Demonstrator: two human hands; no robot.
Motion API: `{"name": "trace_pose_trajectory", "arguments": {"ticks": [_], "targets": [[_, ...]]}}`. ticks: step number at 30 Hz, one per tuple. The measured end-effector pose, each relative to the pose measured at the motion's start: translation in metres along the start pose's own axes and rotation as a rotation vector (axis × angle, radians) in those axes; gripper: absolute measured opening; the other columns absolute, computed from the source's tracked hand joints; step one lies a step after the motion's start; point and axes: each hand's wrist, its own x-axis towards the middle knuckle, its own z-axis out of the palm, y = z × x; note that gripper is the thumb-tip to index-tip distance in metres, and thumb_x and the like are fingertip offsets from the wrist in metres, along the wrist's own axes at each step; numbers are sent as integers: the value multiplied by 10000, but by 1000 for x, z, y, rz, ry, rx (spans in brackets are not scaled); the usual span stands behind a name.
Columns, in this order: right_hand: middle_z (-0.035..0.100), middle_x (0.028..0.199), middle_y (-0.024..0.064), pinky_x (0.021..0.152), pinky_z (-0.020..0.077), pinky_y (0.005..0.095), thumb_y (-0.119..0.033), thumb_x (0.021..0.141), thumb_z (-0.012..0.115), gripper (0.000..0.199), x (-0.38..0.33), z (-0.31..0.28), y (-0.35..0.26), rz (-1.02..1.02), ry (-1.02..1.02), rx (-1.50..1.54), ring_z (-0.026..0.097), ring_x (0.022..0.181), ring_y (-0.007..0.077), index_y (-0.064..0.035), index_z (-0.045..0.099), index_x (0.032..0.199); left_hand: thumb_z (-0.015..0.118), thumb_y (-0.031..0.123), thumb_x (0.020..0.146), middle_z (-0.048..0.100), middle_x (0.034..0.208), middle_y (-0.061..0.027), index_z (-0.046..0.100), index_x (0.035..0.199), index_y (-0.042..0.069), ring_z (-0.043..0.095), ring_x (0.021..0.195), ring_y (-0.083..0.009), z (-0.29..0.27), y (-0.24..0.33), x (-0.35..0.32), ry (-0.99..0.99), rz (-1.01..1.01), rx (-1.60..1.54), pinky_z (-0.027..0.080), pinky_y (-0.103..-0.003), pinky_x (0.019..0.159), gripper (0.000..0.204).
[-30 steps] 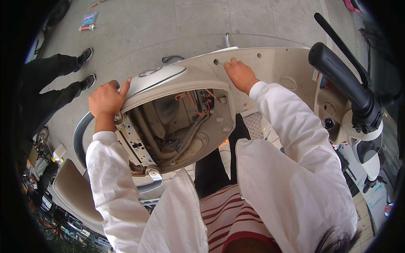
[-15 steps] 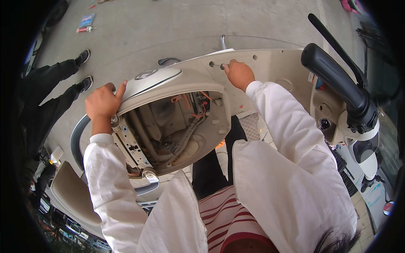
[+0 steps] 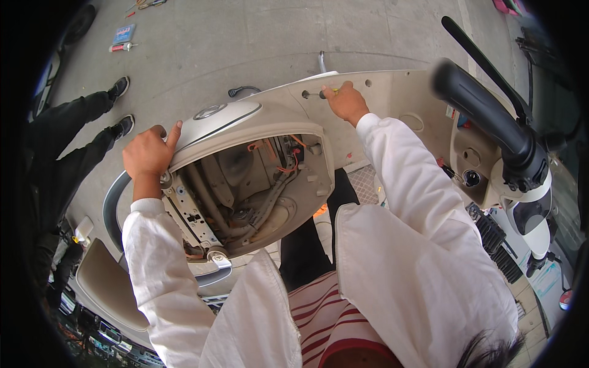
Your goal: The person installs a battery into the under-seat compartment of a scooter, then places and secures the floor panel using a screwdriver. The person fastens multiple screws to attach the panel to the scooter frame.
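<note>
A beige electric scooter lies below me, its seat compartment (image 3: 211, 214) uncovered, with wires and brackets showing inside. My left hand (image 3: 148, 150) is closed over the corner of the white side panel (image 3: 227, 116), thumb raised along its top; the fingertips are hidden behind the edge. Farther right, my right hand (image 3: 347, 104) pinches the handle of a screwdriver (image 3: 323, 94). A bit of yellow handle shows between the fingers. The thin shaft points left, its tip at a round hole in the beige panel (image 3: 380, 95). Whether it touches a screw inside, I cannot tell.
At the right rise the handlebar's black grip (image 3: 485, 113) and brake lever (image 3: 485, 64). A beige seat (image 3: 110, 282) is at lower left. Another person's legs (image 3: 80, 110) stand on the left, near a blue box (image 3: 124, 33) and a red-and-white tube (image 3: 123, 47) on the floor.
My right hand has turned on the screwdriver handle, its fingers reaching further over the top so that yellow shows. The left hand keeps its place; the whole view has shifted slightly.
</note>
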Motion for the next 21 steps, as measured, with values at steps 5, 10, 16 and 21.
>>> {"name": "trace_pose_trajectory", "arguments": {"ticks": [5, 10, 16, 21], "targets": [[677, 1072, 305, 800, 564, 535, -402, 1031, 534, 454, 0, 16, 10, -446, -20, -483, 683, 887, 478, 30, 594, 1158, 471, 729, 935, 766, 895, -128, 798, 968, 154, 737, 882, -332, -2, 1, -1, 5, -6, 4, 566, -437, 778, 661], [616, 1081, 252, 815, 581, 530, -250, 999, 587, 309, 4, 28, 8, -20, 194, -138, 690, 908, 465, 13, 565, 1158, 469, 725, 937, 764, 892, -126, 793, 951, 151, 736, 886, -333, -3, 2, -2, 8, -11, -12, 565, -437, 772, 659], [615, 1191, 306, 868, 557, 544, -366, 989, 635, 460, -12, 19, 4, -349, 41, -358, 671, 979, 491, 49, 545, 1168, 461, 732, 936, 763, 893, -128, 790, 954, 151, 735, 893, -333, -2, 1, -1, 4, -5, -2, 563, -437, 771, 668], [630, 1118, 261, 824, 582, 524, -272, 940, 701, 392, -7, 13, 1, 10, 58, -165, 688, 961, 459, 43, 558, 1125, 453, 738, 937, 761, 891, -131, 789, 949, 146, 734, 893, -337, -1, 1, -1, 4, -8, -6, 562, -441, 770, 680]]}}
